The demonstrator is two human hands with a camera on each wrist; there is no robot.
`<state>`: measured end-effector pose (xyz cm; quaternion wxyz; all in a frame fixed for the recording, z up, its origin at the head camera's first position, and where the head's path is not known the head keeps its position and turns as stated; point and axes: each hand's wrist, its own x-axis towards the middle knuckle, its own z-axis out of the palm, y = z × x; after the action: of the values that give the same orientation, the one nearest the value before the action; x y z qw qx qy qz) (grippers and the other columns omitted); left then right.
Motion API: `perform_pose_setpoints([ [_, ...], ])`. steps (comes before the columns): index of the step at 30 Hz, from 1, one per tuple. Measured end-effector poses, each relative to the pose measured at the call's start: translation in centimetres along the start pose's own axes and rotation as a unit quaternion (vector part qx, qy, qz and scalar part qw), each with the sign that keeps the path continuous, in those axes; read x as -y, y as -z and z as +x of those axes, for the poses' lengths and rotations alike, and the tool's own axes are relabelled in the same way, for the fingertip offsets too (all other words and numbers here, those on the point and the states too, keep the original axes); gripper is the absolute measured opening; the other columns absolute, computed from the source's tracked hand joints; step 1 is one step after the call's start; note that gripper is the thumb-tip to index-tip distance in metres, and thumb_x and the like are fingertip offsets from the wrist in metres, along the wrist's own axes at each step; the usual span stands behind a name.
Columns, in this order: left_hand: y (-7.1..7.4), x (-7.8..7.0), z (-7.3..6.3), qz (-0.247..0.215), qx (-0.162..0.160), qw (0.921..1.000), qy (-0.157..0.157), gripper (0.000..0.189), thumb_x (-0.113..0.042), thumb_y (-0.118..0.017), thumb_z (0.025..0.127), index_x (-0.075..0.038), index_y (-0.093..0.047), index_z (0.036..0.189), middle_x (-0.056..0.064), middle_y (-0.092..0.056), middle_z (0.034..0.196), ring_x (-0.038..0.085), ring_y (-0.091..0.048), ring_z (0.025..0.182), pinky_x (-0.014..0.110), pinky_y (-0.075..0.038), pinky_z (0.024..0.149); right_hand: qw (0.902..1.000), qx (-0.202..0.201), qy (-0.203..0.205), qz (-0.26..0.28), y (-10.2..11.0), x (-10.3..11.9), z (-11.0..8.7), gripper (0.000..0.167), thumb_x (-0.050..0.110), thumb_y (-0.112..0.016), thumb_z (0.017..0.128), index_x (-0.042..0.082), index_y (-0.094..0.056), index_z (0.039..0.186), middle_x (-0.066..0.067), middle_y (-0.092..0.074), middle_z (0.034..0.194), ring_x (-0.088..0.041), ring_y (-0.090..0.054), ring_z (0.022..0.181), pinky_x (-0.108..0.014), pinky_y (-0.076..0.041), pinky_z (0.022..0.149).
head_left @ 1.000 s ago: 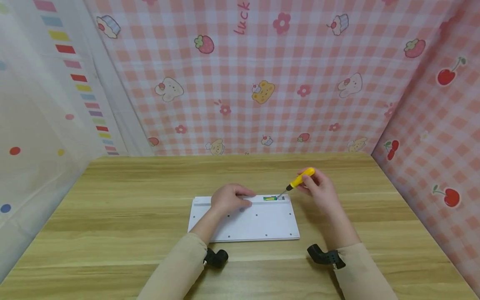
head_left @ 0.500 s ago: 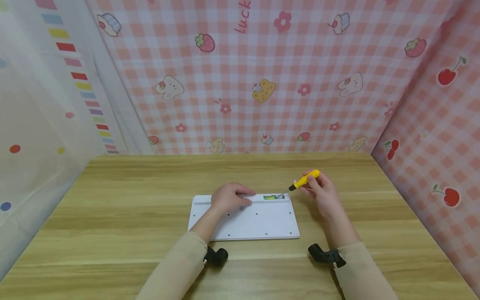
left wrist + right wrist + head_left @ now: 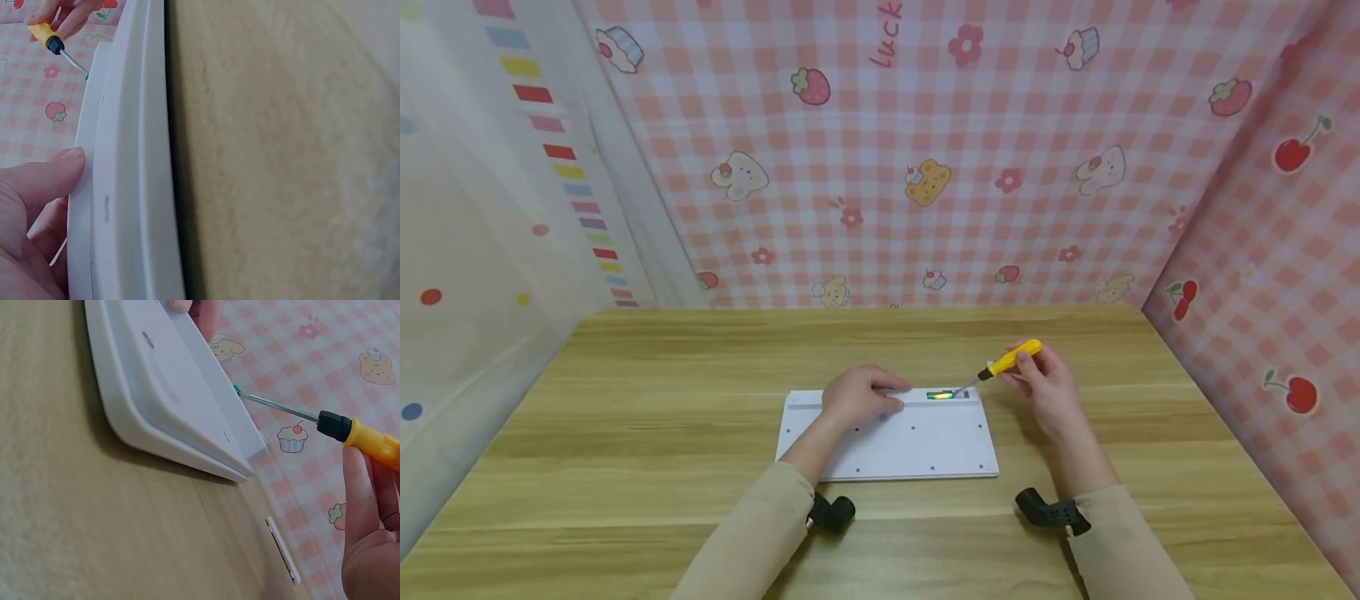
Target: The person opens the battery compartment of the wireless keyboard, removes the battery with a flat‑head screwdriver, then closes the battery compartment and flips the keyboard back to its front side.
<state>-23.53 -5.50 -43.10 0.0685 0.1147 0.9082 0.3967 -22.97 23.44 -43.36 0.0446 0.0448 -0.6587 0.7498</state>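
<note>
A white keyboard (image 3: pixel 917 450) lies underside up, its raised ridge along the far edge. My left hand (image 3: pixel 856 397) grips that ridge, thumb on the near side and fingers over the far side. Toward the right end of the ridge, a green and gold battery (image 3: pixel 940 396) shows in an uncovered battery slot. Between thumb and fingers, my right hand (image 3: pixel 1043 385) holds a yellow screwdriver (image 3: pixel 1015 357) with a black collar. Its metal shaft slants down to the left, the tip right at the battery's end. In the right wrist view, the tip meets a bit of green at the ridge.
A thin white strip (image 3: pixel 283 550) lies on the wooden table (image 3: pixel 700 350) off the keyboard's right end. Black wrist camera mounts (image 3: pixel 1047 510) sit on both forearms. A pink checked cloth (image 3: pixel 880 167) hangs behind the table.
My right hand has shifted slightly to the right with the screwdriver, whose tip stays at the battery. The glint on the battery has changed. The left hand and keyboard hold still.
</note>
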Motion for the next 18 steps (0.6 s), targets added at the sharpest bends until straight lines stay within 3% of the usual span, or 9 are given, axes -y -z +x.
perform_pose_setpoints([
  [4, 0.0, 0.0, 0.0, -0.002, -0.001, 1.0000, 0.003, 0.023, -0.021, -0.081, 0.083, -0.027, -0.079, 0.105, -0.006, -0.071, 0.111, 0.014, -0.064, 0.105, 0.038, -0.045, 0.089, 1.0000, 0.001, 0.000, -0.003, -0.1, 0.1, -0.1, 0.017, 0.018, -0.049, 0.104, 0.007, -0.059, 0.113, -0.006, -0.056, 0.110, -0.013, -0.063, 0.097, -0.026, -0.053, 0.086],
  [7, 0.0, 0.0, 0.0, -0.003, -0.002, 1.0000, 0.003, 0.023, -0.021, -0.081, 0.083, -0.027, -0.079, 0.104, -0.006, -0.071, 0.111, 0.015, -0.064, 0.106, 0.039, -0.045, 0.090, 0.9990, 0.008, 0.013, -0.043, -0.3, 0.5, -0.2, 0.020, 0.016, -0.049, 0.104, 0.002, -0.057, 0.116, -0.010, -0.055, 0.113, -0.012, -0.063, 0.098, -0.025, -0.053, 0.086],
  [12, 0.0, 0.0, 0.0, -0.010, -0.002, 0.9999, 0.003, 0.022, -0.021, -0.082, 0.082, -0.028, -0.079, 0.104, -0.006, -0.071, 0.112, 0.015, -0.064, 0.107, 0.040, -0.044, 0.092, 0.9848, 0.039, 0.094, -0.141, -1.3, 1.5, -0.4, 0.021, 0.003, -0.051, 0.102, -0.013, -0.054, 0.115, -0.026, -0.055, 0.114, -0.008, -0.063, 0.095, -0.023, -0.054, 0.082],
  [15, 0.0, 0.0, 0.0, -0.010, -0.001, 0.9999, 0.003, 0.022, -0.021, -0.082, 0.083, -0.028, -0.079, 0.104, -0.006, -0.071, 0.113, 0.016, -0.064, 0.108, 0.040, -0.044, 0.093, 0.9758, 0.055, 0.138, -0.160, -2.0, 2.0, -0.5, 0.017, -0.006, -0.052, 0.099, -0.018, -0.056, 0.109, -0.030, -0.054, 0.109, -0.006, -0.063, 0.092, -0.023, -0.055, 0.079],
  [18, 0.0, 0.0, 0.0, -0.009, 0.000, 0.9999, 0.004, 0.022, -0.021, -0.082, 0.083, -0.028, -0.079, 0.104, -0.006, -0.071, 0.113, 0.016, -0.064, 0.109, 0.040, -0.044, 0.093, 0.9727, 0.060, 0.151, -0.166, -2.4, 2.3, -0.7, 0.014, -0.008, -0.053, 0.097, -0.018, -0.057, 0.106, -0.029, -0.054, 0.108, -0.005, -0.063, 0.091, -0.023, -0.055, 0.078],
])
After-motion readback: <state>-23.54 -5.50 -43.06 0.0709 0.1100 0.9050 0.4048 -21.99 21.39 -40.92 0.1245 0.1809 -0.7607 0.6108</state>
